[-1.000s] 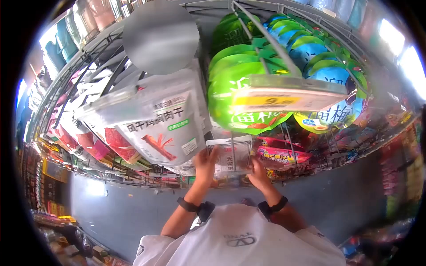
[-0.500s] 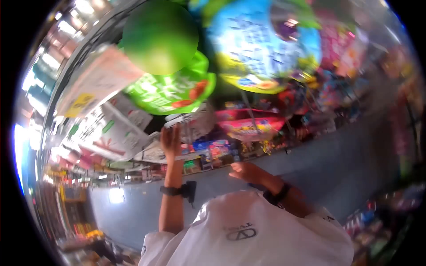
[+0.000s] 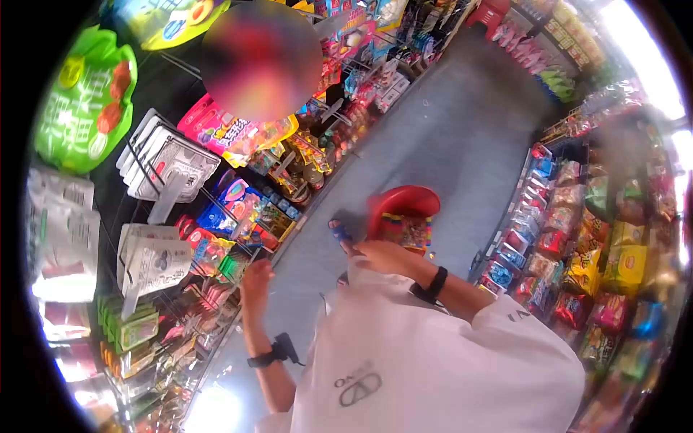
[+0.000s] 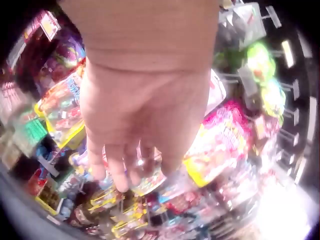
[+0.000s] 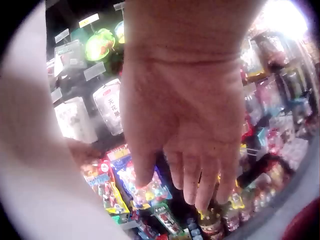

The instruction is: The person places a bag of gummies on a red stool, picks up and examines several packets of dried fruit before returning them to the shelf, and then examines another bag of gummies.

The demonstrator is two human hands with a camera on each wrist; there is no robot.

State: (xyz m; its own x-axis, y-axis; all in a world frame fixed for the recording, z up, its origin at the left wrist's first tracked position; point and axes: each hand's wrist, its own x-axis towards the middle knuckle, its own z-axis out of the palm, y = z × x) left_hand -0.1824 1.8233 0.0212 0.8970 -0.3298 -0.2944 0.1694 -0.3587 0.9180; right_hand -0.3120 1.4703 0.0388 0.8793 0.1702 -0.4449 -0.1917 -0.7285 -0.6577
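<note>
My left hand [image 3: 256, 283] hangs in front of the lower shelf rack with nothing in it, fingers loosely bent. In the left wrist view its fingers lie over bright candy bags behind. Nearest to it in the head view are a small green pack [image 3: 232, 267] and a white packet [image 3: 162, 261] on a hook. My right hand [image 3: 384, 258] is held before the shirt, holding nothing. In the right wrist view its palm [image 5: 185, 115] shows with the fingers extended downward. Above the left hand hang several pale, dark-framed packets [image 3: 180, 169].
A red plastic seat or tub [image 3: 408, 198] with a colourful patterned part stands on the grey floor [image 3: 433, 123] beyond the right hand. Snack bags [image 3: 581, 270] fill a rack on the right. A green bag [image 3: 86, 108] and a pink candy bag [image 3: 234, 133] hang at the left.
The head view has swung right, bringing the aisle into sight. Both hands were at a pale packet on its hook; they have come away from it, the right first, and are empty.
</note>
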